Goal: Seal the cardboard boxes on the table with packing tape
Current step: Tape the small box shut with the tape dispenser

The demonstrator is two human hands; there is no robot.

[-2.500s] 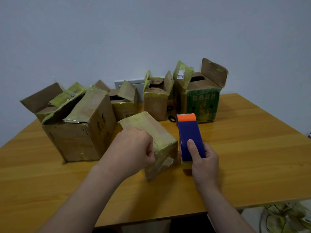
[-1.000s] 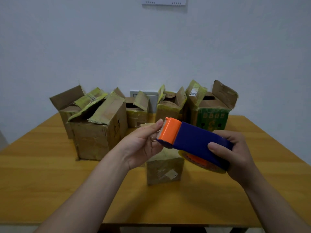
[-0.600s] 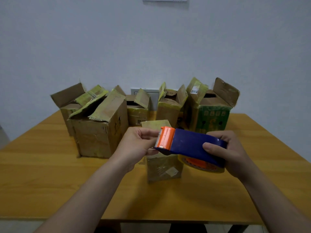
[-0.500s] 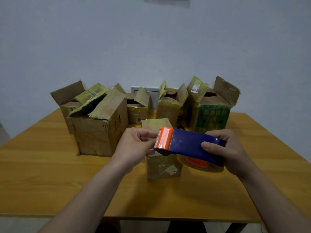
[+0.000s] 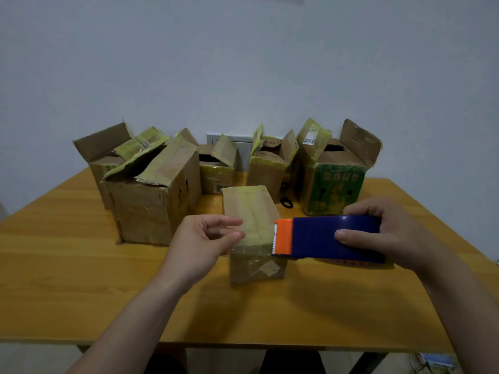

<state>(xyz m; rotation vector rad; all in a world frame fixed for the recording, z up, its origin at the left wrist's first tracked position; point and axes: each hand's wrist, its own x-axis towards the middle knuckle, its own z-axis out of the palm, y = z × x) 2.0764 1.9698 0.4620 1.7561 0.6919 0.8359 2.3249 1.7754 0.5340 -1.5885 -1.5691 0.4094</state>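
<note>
Fingertips of your left hand pinch the free end of the tape, while your right hand curls round the blue dispenser. Between them the drawn strip runs left to right, just above the near end of the small closed box on the table. That box's long axis and top seam run away from you, so the strip lies crosswise. You will likely need to turn it along the seam, and your left hand is the nearer one.

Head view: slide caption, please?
Left hand pinches tape from the blue dispenser in the right hand, above a box.
</note>
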